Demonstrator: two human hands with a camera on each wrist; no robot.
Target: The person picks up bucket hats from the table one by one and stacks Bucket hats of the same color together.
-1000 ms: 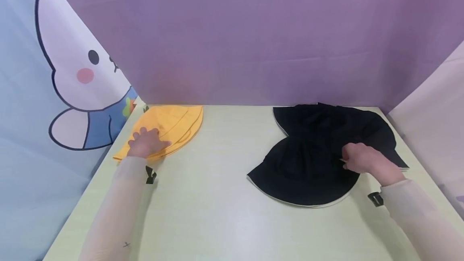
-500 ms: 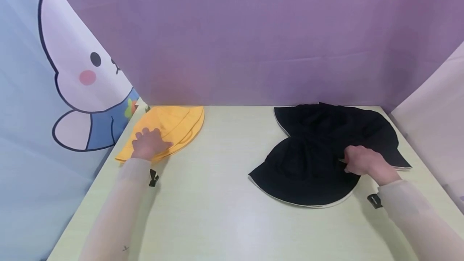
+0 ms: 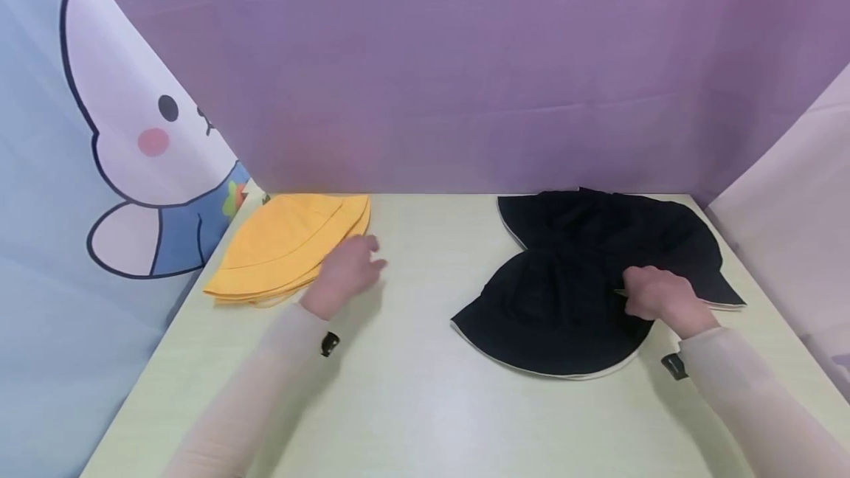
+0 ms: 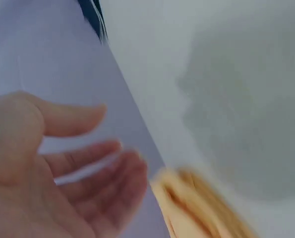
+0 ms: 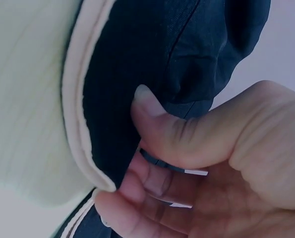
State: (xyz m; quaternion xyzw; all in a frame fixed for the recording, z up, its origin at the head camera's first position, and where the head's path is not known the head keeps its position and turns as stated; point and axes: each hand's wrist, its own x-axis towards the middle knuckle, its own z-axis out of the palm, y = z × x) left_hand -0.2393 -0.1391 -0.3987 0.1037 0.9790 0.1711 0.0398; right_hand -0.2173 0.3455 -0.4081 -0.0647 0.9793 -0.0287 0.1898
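In the head view a yellow bucket hat (image 3: 285,242) lies folded flat at the back left of the table. My left hand (image 3: 347,273) is just off its right brim, fingers loosely bent and holding nothing; the left wrist view shows the hand (image 4: 73,163) with thumb and fingers apart. Two black bucket hats with pale edging lie at the right, the front black hat (image 3: 558,316) overlapping the back black hat (image 3: 644,227). My right hand (image 3: 660,297) pinches the front hat's brim at its right end. Up close, its thumb presses the dark brim (image 5: 112,99) against the fingers.
The pale table (image 3: 398,389) runs up to a purple cloth wall (image 3: 465,80) behind the hats. A blue cloth (image 3: 46,345) with a cartoon rabbit hangs at the left, and a pale cloth (image 3: 797,242) borders the right side.
My left hand has left the top of the yellow hat and moved right, past its brim. The right hand keeps its pinch on the black hat, nearly still.
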